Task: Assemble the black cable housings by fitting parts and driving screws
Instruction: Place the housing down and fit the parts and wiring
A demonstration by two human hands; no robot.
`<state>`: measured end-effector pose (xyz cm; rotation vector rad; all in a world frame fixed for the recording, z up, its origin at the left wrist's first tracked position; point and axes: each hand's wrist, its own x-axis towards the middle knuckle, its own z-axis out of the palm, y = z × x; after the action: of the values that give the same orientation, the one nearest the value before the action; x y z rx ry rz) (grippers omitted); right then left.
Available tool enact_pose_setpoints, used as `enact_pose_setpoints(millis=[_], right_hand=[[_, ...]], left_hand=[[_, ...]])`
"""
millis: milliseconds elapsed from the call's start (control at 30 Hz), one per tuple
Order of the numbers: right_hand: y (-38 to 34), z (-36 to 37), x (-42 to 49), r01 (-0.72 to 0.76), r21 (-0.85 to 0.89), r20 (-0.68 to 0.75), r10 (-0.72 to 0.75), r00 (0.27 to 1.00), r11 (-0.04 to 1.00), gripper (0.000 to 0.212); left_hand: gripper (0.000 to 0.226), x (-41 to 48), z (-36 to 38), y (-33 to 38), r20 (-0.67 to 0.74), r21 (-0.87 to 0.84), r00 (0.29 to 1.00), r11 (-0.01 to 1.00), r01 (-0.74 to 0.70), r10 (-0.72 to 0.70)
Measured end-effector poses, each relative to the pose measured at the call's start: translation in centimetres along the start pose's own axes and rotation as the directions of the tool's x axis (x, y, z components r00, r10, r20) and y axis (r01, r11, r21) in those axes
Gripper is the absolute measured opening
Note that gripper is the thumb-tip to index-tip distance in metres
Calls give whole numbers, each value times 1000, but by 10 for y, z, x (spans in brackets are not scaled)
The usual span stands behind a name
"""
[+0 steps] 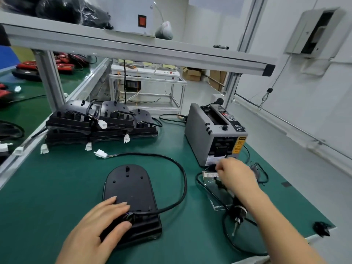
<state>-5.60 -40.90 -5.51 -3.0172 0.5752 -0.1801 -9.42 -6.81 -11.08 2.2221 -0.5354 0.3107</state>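
1. Head view, L side: our left hand (99,225) lies on the near end of the black housing (131,187). The fingers are straight and pressing down, w/ the thumb just beside the spot where the cable (182,180) enters. Nothing is gripped.
2. The housing lies flat on the green mat (57,187), its rounded end pointing away from those fingertips. Holes show on its back, but we can make out no screw heads.
3. R side: our right hand (236,176) is at a small tray (208,176) in front of the tape dispenser (202,130). The fingers are curled, tips close together. It's too blurred to tell whether they pinch a screw.
4. The screwdriver (239,218) lies under the right forearm, untouched.
5. Risks, as we judge them:
   - A screw, if picked, could drop from the fingertips on the way over, since it's a small part and a long reach.
   - The forearm could nudge the screwdriver and roll it twd the bench edge.
   - The cable loop lies between the R fingers and the housing, so it could snag.
   - If the L palm lifts early, the housing may shift and the holes misalign.
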Motion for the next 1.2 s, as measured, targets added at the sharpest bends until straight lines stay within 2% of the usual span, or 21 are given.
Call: enact_pose_setpoints(millis=[67, 133, 333, 633, 800, 933, 1200], right_hand=[[18, 2, 15, -63, -131, 50, 70, 996, 989, 27], [27, 8, 22, -68, -176, 72, 82, 994, 982, 24], [33, 26, 28, -37, -198, 77, 53, 996, 980, 17], [36, 33, 26, 59, -284, 10, -59, 998, 957, 14], [34, 33, 27, 56, -307, 2, -58, 998, 950, 15], [35, 33, 26, 60, -295, -10, -66, 998, 954, 13], [37, 31, 26, 61, -231, 40, -53, 998, 971, 11]], left_hand=[[22, 0, 0, -1, -4, 6, 1000, 1000, -16, 16], [28, 0, 1, -2, -9, 8, 1000, 1000, -20, 20], [22, -2, 1, 0, -23, -15, 1000, 1000, -11, 11], [30, -1, 0, -2, 3, -25, 1000, 1000, -7, 7], [23, -2, 0, -4, 9, -35, 1000, 999, 2, -2], [30, -2, 0, -4, 12, -29, 1000, 1000, 3, -3], [24, -1, 0, -4, 14, -34, 1000, 999, 5, -5]])
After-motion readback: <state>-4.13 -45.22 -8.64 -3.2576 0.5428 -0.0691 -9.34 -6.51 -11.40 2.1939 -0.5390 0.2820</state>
